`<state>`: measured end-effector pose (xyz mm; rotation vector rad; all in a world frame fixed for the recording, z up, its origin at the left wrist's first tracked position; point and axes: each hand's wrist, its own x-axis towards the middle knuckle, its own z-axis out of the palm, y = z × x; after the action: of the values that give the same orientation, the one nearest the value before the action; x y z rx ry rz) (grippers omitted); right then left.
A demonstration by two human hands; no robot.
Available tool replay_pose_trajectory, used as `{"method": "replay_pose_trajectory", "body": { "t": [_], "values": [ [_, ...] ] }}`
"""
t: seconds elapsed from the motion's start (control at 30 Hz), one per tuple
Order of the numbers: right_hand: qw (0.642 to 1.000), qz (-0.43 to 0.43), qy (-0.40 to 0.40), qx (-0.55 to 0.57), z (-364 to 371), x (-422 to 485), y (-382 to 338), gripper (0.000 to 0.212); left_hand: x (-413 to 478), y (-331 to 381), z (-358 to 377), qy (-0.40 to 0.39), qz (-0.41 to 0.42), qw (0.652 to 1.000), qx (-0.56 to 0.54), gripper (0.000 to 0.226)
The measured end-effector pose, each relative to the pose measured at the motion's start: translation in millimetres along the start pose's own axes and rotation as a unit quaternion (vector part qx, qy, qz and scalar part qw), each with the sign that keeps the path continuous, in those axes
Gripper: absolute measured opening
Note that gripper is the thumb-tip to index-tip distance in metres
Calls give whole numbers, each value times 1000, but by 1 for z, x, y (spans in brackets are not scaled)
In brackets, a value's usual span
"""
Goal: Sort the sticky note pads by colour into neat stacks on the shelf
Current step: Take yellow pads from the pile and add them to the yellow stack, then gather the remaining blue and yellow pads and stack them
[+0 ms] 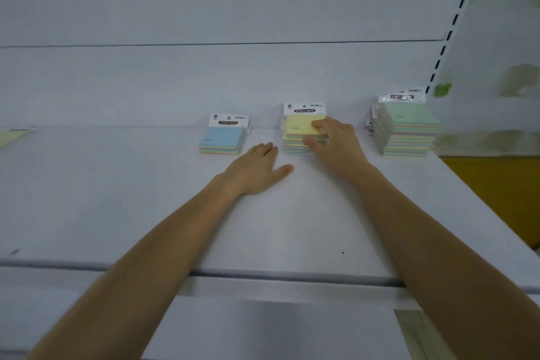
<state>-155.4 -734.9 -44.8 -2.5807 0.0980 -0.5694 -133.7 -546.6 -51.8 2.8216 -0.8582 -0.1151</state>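
Care with edges matters: the right hand pinches the yellow pad atop the middle stack on the shelf; the left hand lies flat, fingers straight. Square corners before releasing.

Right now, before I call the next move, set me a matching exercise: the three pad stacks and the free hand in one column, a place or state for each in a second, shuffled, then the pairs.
Column one:
1. blue-topped stack
2. yellow-topped stack
3. green-topped stack
4. left hand

Column two:
A. tallest, furthest right
B. flat on the shelf, holding nothing
C. middle, gripped by the right hand
D. lowest, leftmost of the three

Pairs: 1-D, 2-C, 3-A, 4-B.
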Motion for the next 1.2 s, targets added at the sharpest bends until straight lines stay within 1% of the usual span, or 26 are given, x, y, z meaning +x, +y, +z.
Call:
{"method": "replay_pose_trajectory", "body": {
  "t": [0.1, 0.17, 0.23, 0.27, 0.37, 0.43, 0.6, 0.77, 0.93, 1.07, 1.2],
  "values": [
    [1000, 4, 6, -1, -1, -4, -4, 47, -10, 4, -2, 39, -1, 999, 8, 56],
    [999, 8, 34, 11, -6, -11, -11, 51, -21, 2, -6, 71, -12, 997, 9, 44],
    [998, -25, 62, -10, -11, -17, -22, 52, -38, -7, -13, 83, -20, 996, 11, 41],
    [996, -51, 63, -31, -13, -19, -31, 51, -48, -14, -17, 86, -18, 996, 14, 41],
    [989, -124, 29, -81, -7, -22, -68, 52, -80, -43, -31, 112, -9, 993, 32, 46],
    [985, -152, 3, -82, 6, -24, -102, 54, -103, -70, -41, 143, -18, 989, 46, 49],
    [973, -214, -47, -77, 58, -39, -208, 58, -180, -161, -61, 174, -77, 981, 36, 48],
    [963, -241, -108, -58, 120, -66, -310, 57, -252, -255, -79, 210, -147, 966, 31, 47],
    [956, -239, -166, -36, 168, -75, -379, 54, -299, -327, -98, 230, -193, 954, 21, 44],
    [953, -233, -195, -18, 204, -59, -422, 51, -314, -381, -109, 241, -216, 946, 21, 41],
    [948, -235, -214, -15, 242, -26, -461, 49, -307, -433, -119, 250, -228, 941, 20, 41]
  ]
}}
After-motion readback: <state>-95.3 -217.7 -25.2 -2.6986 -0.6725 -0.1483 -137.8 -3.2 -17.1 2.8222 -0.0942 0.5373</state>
